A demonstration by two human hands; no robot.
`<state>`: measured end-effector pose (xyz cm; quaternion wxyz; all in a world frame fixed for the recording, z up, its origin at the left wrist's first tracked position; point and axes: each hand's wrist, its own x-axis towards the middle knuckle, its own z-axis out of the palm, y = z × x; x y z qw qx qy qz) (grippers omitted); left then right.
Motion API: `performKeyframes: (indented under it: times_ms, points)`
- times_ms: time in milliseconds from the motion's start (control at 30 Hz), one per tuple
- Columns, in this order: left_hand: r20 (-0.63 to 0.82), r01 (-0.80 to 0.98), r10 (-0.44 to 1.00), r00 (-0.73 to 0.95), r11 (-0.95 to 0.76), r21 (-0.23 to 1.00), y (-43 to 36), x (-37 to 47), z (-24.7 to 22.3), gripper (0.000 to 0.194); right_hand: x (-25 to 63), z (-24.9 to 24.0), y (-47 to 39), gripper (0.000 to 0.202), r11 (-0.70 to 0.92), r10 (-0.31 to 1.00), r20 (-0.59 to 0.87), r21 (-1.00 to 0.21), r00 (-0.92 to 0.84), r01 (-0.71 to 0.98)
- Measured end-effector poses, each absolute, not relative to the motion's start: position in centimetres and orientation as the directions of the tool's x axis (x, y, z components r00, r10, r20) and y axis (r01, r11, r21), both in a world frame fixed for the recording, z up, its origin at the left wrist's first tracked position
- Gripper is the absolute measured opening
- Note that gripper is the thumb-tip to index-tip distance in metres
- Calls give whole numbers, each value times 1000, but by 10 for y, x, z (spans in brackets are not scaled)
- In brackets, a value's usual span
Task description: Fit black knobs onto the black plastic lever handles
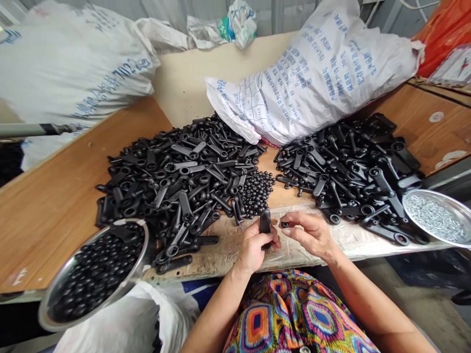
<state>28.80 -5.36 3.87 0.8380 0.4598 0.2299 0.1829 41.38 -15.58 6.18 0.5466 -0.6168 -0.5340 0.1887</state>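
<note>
My left hand (253,245) is closed around a black plastic crank handle (265,221), which stands roughly upright in the grip. Just to its right, my right hand (311,233) pinches a small black round knob (284,225) between thumb and forefinger. The knob and the handle are a short gap apart. Beyond both hands lies a cluster of small black balls (257,191) on the wooden table. A large heap of black crank handles (176,171) spreads to the left, and a second heap of black handles (342,166) lies to the right.
At the lower left a metal bowl (145,250) holds black balls. On the right edge sits a metal dish (408,211) of small silver pins or screws. White printed sacks (312,73) lean at the back, and an open white sack (121,318) is below the table edge.
</note>
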Motion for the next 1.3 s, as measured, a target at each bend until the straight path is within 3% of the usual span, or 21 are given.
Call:
performKeyframes:
  times_ms: [133, 267, 367, 467, 533, 633, 867, 1133, 1300]
  points:
    - [-198, -74, 512, 836, 462, 884, -54, 289, 35, 9, 418, 72, -158, 21, 253, 867, 460, -738, 192, 625]
    - [-190, -69, 557, 809, 410, 910, -55, 288, 31, 11, 415, 74, -159, 18, 192, 879, 422, -739, 223, 645]
    - [-127, -80, 595, 794, 309, 948, -59, 286, 32, 18, 408, 68, -159, 13, 185, 877, 368, -852, 308, 489]
    - [13, -39, 689, 724, 22, 999, -64, 282, 35, 15, 397, 59, -157, 11, 256, 878, 268, -963, 396, 85]
    - [134, 4, 732, 668, -184, 983, -66, 279, 37, 15, 388, 54, -154, 10, 303, 885, 207, -936, 417, -177]
    - [237, 66, 740, 629, -355, 933, -66, 277, 38, 25, 377, 49, -150, 11, 331, 895, 159, -863, 417, -381]
    - [392, 121, 700, 596, -561, 819, -65, 273, 39, 27, 364, 46, -140, 12, 328, 891, 73, -786, 449, -524]
    - [582, 193, 609, 539, -762, 619, -62, 271, 26, 32, 368, 44, -137, 13, 292, 877, -17, -775, 481, -561]
    - [622, 262, 575, 531, -810, 525, -63, 271, 21, 35, 367, 45, -140, 10, 272, 881, -28, -787, 472, -554]
